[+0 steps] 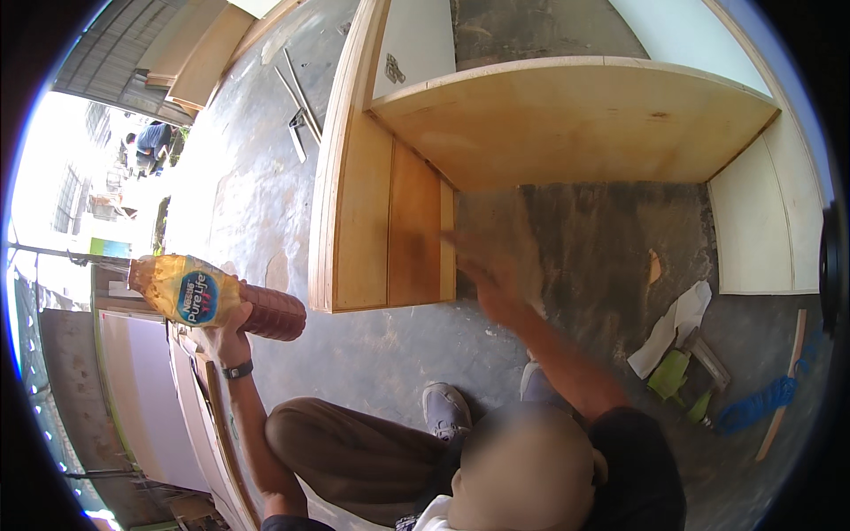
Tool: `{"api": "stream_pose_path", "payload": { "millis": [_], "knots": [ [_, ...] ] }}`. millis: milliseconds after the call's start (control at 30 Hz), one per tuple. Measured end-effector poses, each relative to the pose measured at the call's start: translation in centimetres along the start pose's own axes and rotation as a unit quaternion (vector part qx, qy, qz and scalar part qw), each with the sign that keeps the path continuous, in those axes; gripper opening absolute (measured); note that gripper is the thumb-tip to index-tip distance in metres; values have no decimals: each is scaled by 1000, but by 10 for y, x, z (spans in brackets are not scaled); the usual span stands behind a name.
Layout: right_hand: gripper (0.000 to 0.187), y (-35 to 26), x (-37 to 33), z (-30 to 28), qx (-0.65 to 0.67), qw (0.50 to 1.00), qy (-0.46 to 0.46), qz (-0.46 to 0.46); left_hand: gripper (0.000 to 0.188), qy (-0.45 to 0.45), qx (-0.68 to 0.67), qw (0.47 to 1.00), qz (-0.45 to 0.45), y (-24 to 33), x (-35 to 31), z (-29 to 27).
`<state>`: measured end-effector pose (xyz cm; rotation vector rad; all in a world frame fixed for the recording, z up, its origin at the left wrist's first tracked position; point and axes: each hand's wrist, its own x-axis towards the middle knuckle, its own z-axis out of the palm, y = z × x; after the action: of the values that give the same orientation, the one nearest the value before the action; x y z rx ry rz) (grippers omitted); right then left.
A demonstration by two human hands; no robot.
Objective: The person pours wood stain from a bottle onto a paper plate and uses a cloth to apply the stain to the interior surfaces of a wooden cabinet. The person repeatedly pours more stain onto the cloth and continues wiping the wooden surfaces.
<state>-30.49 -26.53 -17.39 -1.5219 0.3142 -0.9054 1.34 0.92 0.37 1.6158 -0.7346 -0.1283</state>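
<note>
My left hand (pixel 227 340), with a dark band at its wrist, is closed round a plastic bottle (pixel 276 312). The bottle is tilted on its side, cut or torn at its left end, with reddish-brown contents at the other. My right hand (pixel 485 281) reaches to the inner side of a wooden cabinet frame (pixel 352 221). Motion smears its fingers, so whether it holds anything is hidden. Closest to it is a side panel (pixel 414 230), whose surface is darker orange-brown than the pale wood beside it. A broad crosspiece (pixel 575 115) spans the frame, with uneven yellow-brown colour.
White scrap (pixel 677 323), a green scrap (pixel 670 373), a blue coiled hose (pixel 757 405) and a wood strip (pixel 784 385) lie at right. Thin metal rods (pixel 299 106) rest on the floor beyond the frame. Boards (pixel 155 389) stand at left; another person (pixel 152 142) is far off.
</note>
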Motion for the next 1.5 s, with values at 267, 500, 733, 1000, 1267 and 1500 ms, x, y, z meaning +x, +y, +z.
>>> {"api": "stream_pose_path", "payload": {
  "millis": [267,500,733,1000,1267,1500],
  "knots": [
    [60,59,46,18,-68,992,106,-30,67,-33,4,999,26,1,3,3],
    [41,25,-97,1,27,998,-45,-17,83,19,-2,1000,-7,-4,1,-1],
    [42,138,58,-26,4,980,131,153,84,-18,-12,1000,-3,-1,3,12],
    [49,96,-102,51,-12,990,97,106,76,-26,17,999,7,5,2,7],
    [40,75,-111,27,7,968,139,208,80,-68,-14,996,47,5,4,36],
    [44,67,-148,86,9,986,13,169,83,-52,-17,997,48,7,4,21]
  ]
}}
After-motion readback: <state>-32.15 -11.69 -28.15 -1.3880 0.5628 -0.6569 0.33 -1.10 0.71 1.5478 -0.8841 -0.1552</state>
